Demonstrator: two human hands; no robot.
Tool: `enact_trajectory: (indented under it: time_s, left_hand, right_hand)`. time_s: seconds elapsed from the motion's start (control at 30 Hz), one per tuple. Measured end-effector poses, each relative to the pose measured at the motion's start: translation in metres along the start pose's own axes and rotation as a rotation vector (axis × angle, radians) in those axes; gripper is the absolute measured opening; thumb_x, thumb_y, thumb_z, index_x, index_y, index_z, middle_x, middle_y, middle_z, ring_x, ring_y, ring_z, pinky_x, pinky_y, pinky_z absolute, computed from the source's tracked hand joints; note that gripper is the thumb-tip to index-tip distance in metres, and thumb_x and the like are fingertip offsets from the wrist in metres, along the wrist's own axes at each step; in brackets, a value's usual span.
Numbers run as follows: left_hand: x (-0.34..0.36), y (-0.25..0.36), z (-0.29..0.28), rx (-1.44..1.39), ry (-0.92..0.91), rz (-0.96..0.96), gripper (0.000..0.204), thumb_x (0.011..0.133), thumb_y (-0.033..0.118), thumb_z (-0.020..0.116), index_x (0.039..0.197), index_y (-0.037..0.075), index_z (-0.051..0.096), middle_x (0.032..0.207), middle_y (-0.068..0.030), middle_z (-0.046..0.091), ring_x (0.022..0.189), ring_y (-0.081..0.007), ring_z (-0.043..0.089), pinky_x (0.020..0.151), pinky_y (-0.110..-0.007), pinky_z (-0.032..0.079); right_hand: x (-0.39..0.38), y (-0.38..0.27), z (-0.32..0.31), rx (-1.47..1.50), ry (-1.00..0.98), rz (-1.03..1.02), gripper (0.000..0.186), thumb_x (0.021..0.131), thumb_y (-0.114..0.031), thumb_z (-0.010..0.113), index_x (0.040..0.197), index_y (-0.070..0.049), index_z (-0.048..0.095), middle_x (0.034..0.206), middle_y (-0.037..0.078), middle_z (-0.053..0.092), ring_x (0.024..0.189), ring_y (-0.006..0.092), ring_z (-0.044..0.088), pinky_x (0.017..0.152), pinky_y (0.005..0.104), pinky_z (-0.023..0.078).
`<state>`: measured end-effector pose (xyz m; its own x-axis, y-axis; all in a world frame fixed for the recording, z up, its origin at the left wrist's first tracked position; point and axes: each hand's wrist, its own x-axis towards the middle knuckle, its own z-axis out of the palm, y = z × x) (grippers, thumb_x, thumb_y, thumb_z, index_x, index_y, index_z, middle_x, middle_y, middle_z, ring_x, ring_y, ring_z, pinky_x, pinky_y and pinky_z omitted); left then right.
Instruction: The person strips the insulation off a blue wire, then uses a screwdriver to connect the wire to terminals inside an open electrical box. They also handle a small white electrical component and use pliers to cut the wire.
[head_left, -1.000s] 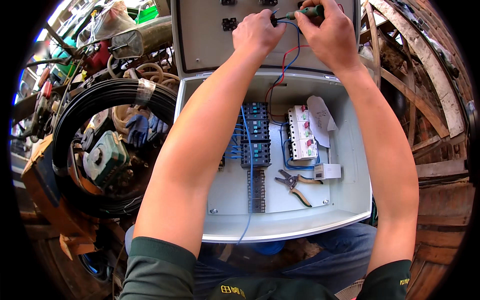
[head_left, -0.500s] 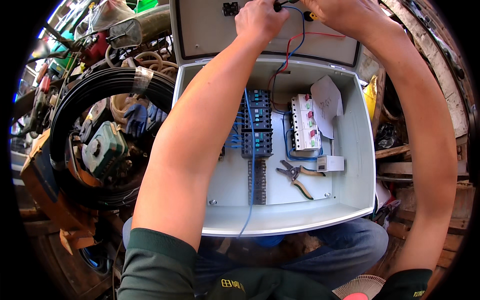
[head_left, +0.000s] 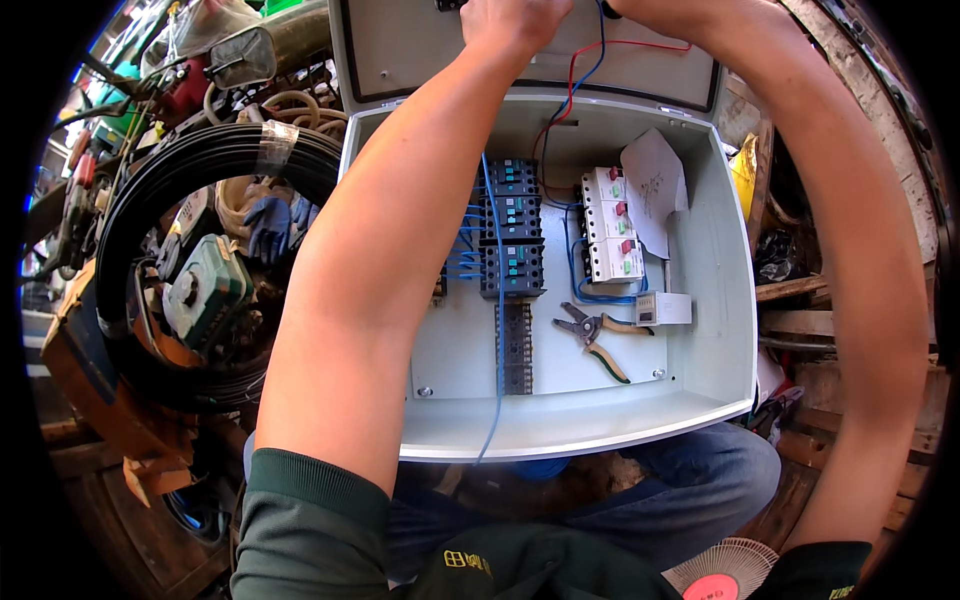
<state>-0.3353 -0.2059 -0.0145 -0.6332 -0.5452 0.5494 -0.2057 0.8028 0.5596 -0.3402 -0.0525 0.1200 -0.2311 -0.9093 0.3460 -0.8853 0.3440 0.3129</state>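
Observation:
My left hand [head_left: 510,18] and my right hand [head_left: 660,14] are at the top edge, on the raised grey lid [head_left: 420,70], their fingers cut off by the frame, so what they hold is hidden. Blue and red wires [head_left: 570,85] hang from near them into the grey metal enclosure [head_left: 590,420]. Inside are a column of three black contactors [head_left: 515,220], a dark terminal strip [head_left: 516,350], white breakers [head_left: 615,250], a paper sheet [head_left: 655,190], a small white module [head_left: 665,308] and wire strippers [head_left: 590,335] lying open. A loose blue wire [head_left: 492,430] runs over the front wall.
The enclosure sits over my legs [head_left: 680,490]. At left are a black cable coil [head_left: 135,190], blue gloves [head_left: 270,230], a green-cased tool [head_left: 210,280], cardboard [head_left: 100,370] and clutter. Wooden boards [head_left: 800,320] are at right, a fan [head_left: 720,575] at lower right.
Both hands have risen toward the top edge and mostly out of frame, so the green screwdriver seen earlier is hidden. My right forearm has swung outward to the right.

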Motion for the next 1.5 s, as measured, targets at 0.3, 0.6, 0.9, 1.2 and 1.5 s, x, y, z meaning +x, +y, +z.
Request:
enact_trajectory:
  time_s: [0.3, 0.6, 0.9, 1.2, 1.5]
  left_hand:
    - [-0.001, 0.004, -0.002, 0.004, 0.003, 0.004, 0.035, 0.084, 0.044, 0.069, 0.098, 0.012, 0.073, 0.095, -0.0164, 0.074, 0.094, -0.0372, 0.071, 0.082, -0.050, 0.056]
    - [0.000, -0.005, 0.004, -0.003, 0.070, 0.038, 0.034, 0.084, 0.044, 0.068, 0.092, 0.011, 0.072, 0.092, -0.0186, 0.073, 0.091, -0.0394, 0.071, 0.081, -0.051, 0.056]
    - [-0.001, -0.002, 0.002, -0.007, 0.071, 0.089, 0.036, 0.085, 0.045, 0.068, 0.088, 0.009, 0.071, 0.091, -0.0177, 0.074, 0.089, -0.0385, 0.071, 0.079, -0.050, 0.056]
    - [-0.001, -0.001, 0.007, -0.033, 0.046, 0.046, 0.034, 0.084, 0.043, 0.070, 0.093, 0.010, 0.070, 0.092, -0.0163, 0.074, 0.091, -0.0371, 0.071, 0.080, -0.050, 0.057]
    - [-0.005, 0.004, 0.007, -0.088, 0.037, 0.040, 0.030, 0.084, 0.040, 0.070, 0.095, 0.012, 0.074, 0.093, -0.0182, 0.073, 0.092, -0.0381, 0.071, 0.082, -0.051, 0.057]
  right_hand:
    - [0.004, 0.022, 0.009, -0.009, 0.108, -0.333, 0.017, 0.091, -0.017, 0.062, 0.094, -0.001, 0.066, 0.094, 0.025, 0.070, 0.092, 0.0421, 0.069, 0.082, 0.0512, 0.054]
    - [0.017, -0.006, 0.009, 0.109, -0.066, 0.316, 0.034, 0.091, -0.026, 0.061, 0.085, 0.006, 0.073, 0.093, 0.030, 0.071, 0.095, 0.0431, 0.070, 0.085, 0.0479, 0.057]
    - [0.003, 0.013, -0.003, -0.163, -0.204, -0.066, 0.031, 0.091, -0.023, 0.059, 0.078, 0.002, 0.070, 0.078, 0.025, 0.070, 0.074, 0.0419, 0.070, 0.070, 0.0485, 0.056]
    - [0.041, 0.002, -0.006, 0.491, -0.582, 0.704, 0.018, 0.081, -0.016, 0.066, 0.080, 0.001, 0.073, 0.071, 0.016, 0.069, 0.055, 0.0271, 0.065, 0.053, 0.0392, 0.054]
    - [0.036, -0.002, -0.004, -0.729, -0.334, -0.480, 0.018, 0.077, -0.021, 0.068, 0.084, -0.007, 0.077, 0.088, 0.016, 0.076, 0.088, 0.0328, 0.074, 0.080, 0.0432, 0.058]
